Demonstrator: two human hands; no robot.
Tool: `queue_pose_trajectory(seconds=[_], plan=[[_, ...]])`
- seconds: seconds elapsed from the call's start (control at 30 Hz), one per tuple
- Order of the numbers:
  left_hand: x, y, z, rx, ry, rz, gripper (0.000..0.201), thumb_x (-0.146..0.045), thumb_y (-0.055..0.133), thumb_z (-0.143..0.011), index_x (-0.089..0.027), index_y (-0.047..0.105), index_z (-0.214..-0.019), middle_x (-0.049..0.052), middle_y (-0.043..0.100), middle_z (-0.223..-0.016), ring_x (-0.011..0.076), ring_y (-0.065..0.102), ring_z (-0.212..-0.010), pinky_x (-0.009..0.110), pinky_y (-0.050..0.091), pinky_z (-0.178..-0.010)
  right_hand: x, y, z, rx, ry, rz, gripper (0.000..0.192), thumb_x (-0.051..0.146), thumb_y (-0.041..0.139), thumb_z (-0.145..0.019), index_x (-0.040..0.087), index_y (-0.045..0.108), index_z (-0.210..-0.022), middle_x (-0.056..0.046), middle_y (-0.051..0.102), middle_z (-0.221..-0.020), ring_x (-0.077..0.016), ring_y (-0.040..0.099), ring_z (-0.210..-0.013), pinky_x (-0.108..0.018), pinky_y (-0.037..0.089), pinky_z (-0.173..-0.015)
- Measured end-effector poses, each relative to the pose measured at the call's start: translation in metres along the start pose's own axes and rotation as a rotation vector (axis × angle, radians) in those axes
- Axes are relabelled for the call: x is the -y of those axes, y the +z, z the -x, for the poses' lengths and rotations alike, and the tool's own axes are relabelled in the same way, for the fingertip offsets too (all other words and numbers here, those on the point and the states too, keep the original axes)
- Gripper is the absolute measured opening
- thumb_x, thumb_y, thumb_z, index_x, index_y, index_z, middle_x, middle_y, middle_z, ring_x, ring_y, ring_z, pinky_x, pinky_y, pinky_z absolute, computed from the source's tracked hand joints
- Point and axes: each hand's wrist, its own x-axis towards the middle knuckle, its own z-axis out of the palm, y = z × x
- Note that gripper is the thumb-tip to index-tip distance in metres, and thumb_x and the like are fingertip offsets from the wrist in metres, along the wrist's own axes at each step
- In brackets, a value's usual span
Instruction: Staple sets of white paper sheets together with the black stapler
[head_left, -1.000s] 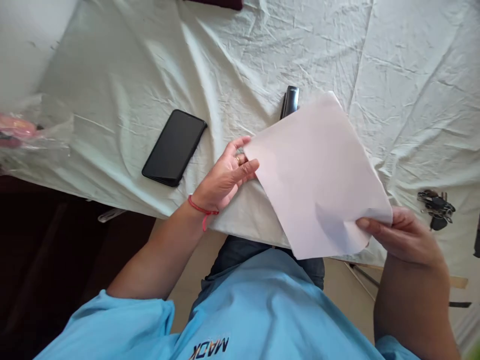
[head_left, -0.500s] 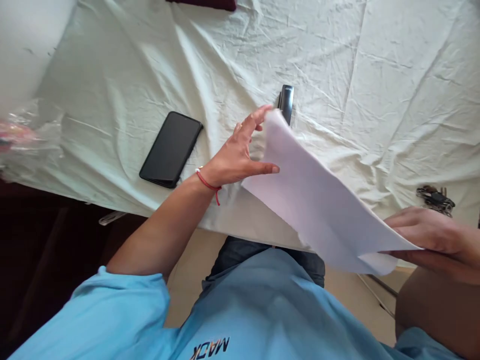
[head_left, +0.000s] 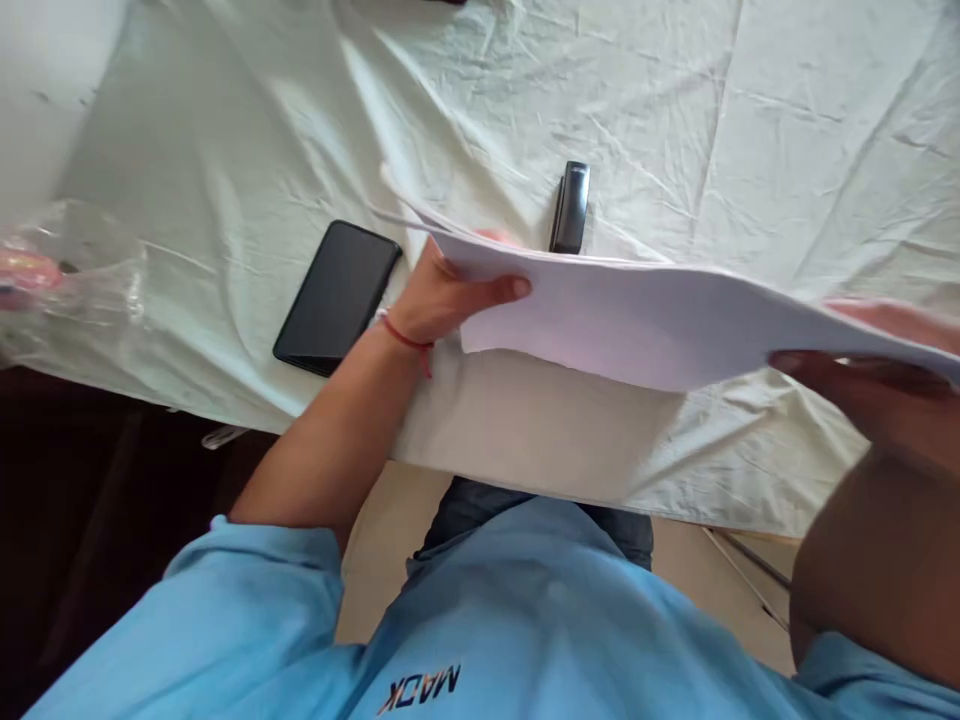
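Note:
A white sheet of paper is held level in the air above the table's near edge, seen almost edge-on. My left hand, with a red thread on the wrist, grips its left corner, thumb underneath. My right hand grips the paper's right end from below, partly hidden by the sheet. A black stapler lies on the cloth just beyond the paper.
A wrinkled pale green cloth covers the table. A black phone lies face down left of my left hand. A clear plastic bag with something pink sits at the far left edge. My blue shirt fills the bottom.
The paper has been lifted from tilted to nearly flat and raised. My left hand went from open fingers beside the sheet to gripping its corner. The keys at right are now hidden.

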Motion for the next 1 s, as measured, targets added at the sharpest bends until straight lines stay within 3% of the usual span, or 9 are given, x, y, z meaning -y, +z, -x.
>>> queue_pose_trajectory(seconds=[0.13, 0.2, 0.27, 0.4, 0.5, 0.6, 0.7, 0.83, 1.0], plan=[[0.013, 0.016, 0.0, -0.02, -0.005, 0.016, 0.068, -0.069, 0.094, -0.076, -0.02, 0.075, -0.12, 0.01, 0.077, -0.119, 0.0357, 0.073, -0.126, 0.056, 0.065, -0.109, 0.042, 0.065, -0.063, -0.1, -0.043, -0.058, 0.068, 0.056, 0.1, -0.067, 0.026, 0.075, -0.122, -0.007, 0.076, -0.118, -0.0276, 0.074, -0.124, -0.046, 0.068, -0.102], [0.012, 0.021, 0.0, -0.031, 0.005, 0.031, 0.071, -0.071, 0.093, -0.077, -0.021, 0.074, -0.124, 0.01, 0.077, -0.122, 0.0363, 0.073, -0.13, 0.054, 0.065, -0.111, 0.067, 0.08, -0.087, -0.117, -0.075, -0.082, 0.075, 0.056, 0.105, -0.058, 0.024, 0.077, -0.12, -0.006, 0.077, -0.115, -0.0286, 0.074, -0.124, -0.05, 0.066, -0.108], [0.008, 0.023, 0.001, -0.012, -0.005, 0.039, 0.071, -0.072, 0.091, -0.079, -0.021, 0.074, -0.125, 0.01, 0.077, -0.121, 0.0351, 0.075, -0.126, 0.052, 0.067, -0.108, 0.08, 0.086, -0.099, -0.184, -0.117, -0.085, 0.061, 0.055, 0.102, -0.064, 0.019, 0.081, -0.109, -0.006, 0.079, -0.108, -0.0276, 0.076, -0.119, -0.051, 0.064, -0.113], [-0.002, 0.024, 0.002, 0.013, -0.073, 0.022, 0.063, -0.074, 0.08, -0.089, -0.017, 0.075, -0.115, 0.009, 0.077, -0.1, 0.0312, 0.079, -0.109, 0.046, 0.07, -0.09, 0.08, 0.078, -0.093, -0.286, 0.015, -0.019, 0.045, 0.053, 0.098, -0.072, 0.017, 0.084, -0.096, -0.008, 0.082, -0.1, -0.0246, 0.08, -0.098, -0.046, 0.071, -0.095], [-0.005, 0.022, -0.001, 0.008, -0.139, -0.008, 0.05, -0.065, 0.081, -0.092, -0.017, 0.073, -0.104, 0.006, 0.072, -0.084, 0.0223, 0.075, -0.082, 0.033, 0.064, -0.068, 0.069, 0.064, -0.082, -0.135, 0.38, 0.024, 0.051, 0.059, 0.102, -0.061, 0.018, 0.083, -0.085, -0.008, 0.081, -0.088, -0.021, 0.074, -0.067, -0.034, 0.067, -0.055], [-0.007, 0.021, -0.004, 0.004, -0.213, -0.092, 0.032, -0.049, 0.079, -0.094, -0.019, 0.069, -0.095, 0.0, 0.062, -0.067, 0.0119, 0.056, -0.054, 0.026, 0.045, -0.049, 0.055, 0.054, -0.077, -0.039, 0.579, 0.014, 0.06, 0.064, 0.105, -0.05, 0.018, 0.082, -0.081, -0.007, 0.079, -0.079, -0.0189, 0.069, -0.058, -0.029, 0.06, -0.045], [-0.01, 0.022, -0.007, 0.011, -0.248, -0.209, 0.021, -0.038, 0.072, -0.095, -0.02, 0.066, -0.088, -0.003, 0.054, -0.061, 0.0101, 0.045, -0.049, 0.026, 0.035, -0.047, 0.048, 0.054, -0.08, -0.017, 0.572, 0.023, 0.062, 0.067, 0.103, -0.05, 0.019, 0.08, -0.08, -0.006, 0.078, -0.08, -0.0168, 0.067, -0.058, -0.026, 0.056, -0.045], [-0.012, 0.027, -0.007, 0.014, -0.241, -0.385, 0.016, -0.031, 0.067, -0.093, -0.02, 0.064, -0.082, -0.002, 0.057, -0.061, 0.0117, 0.047, -0.055, 0.026, 0.035, -0.052, 0.047, 0.056, -0.085, -0.059, 0.402, 0.13, 0.061, 0.072, 0.095, -0.064, 0.018, 0.079, -0.088, -0.004, 0.074, -0.079, -0.0113, 0.059, -0.059, -0.021, 0.048, -0.046], [-0.012, 0.033, -0.008, -0.074, -0.232, -0.434, 0.014, -0.028, 0.066, -0.092, -0.02, 0.072, -0.1, -0.002, 0.06, -0.065, 0.0138, 0.054, -0.061, 0.027, 0.041, -0.058, 0.042, 0.046, -0.085, -0.079, 0.378, 0.217, 0.051, 0.065, 0.088, -0.077, 0.017, 0.081, -0.092, -0.004, 0.074, -0.082, -0.0082, 0.053, -0.06, -0.019, 0.044, -0.05]])
